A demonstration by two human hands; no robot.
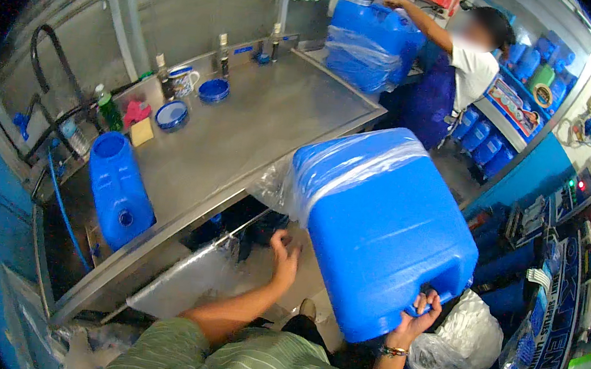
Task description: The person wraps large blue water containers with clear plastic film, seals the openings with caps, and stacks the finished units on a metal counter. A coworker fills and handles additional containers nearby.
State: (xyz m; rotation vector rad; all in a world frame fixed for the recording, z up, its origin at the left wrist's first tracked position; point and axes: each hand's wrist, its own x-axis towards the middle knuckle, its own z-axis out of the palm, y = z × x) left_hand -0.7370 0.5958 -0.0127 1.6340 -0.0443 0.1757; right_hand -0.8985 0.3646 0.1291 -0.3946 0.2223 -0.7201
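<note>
A large blue plastic jerrycan (393,225) hangs tilted in front of me. Clear plastic wrap (363,164) is wound around its far part. My right hand (420,317) has its fingers wrapped through the can's moulded handle at the near right. To the left of the can, apart from it, my left hand (286,258) is empty, its thumb and fingers parted and a little bent. Another blue jerrycan (120,186), unwrapped and with its mouth uncovered, lies at the left end of the steel worktable (243,131).
A co-worker (461,72) stands at the back, a hand on wrapped blue jerrycans (369,47). Blue bowls (214,90), a mug (183,81), a green bottle (109,108) and a yellow sponge (142,133) line the table's back. A bundle of clear plastic (463,342) sits at lower right.
</note>
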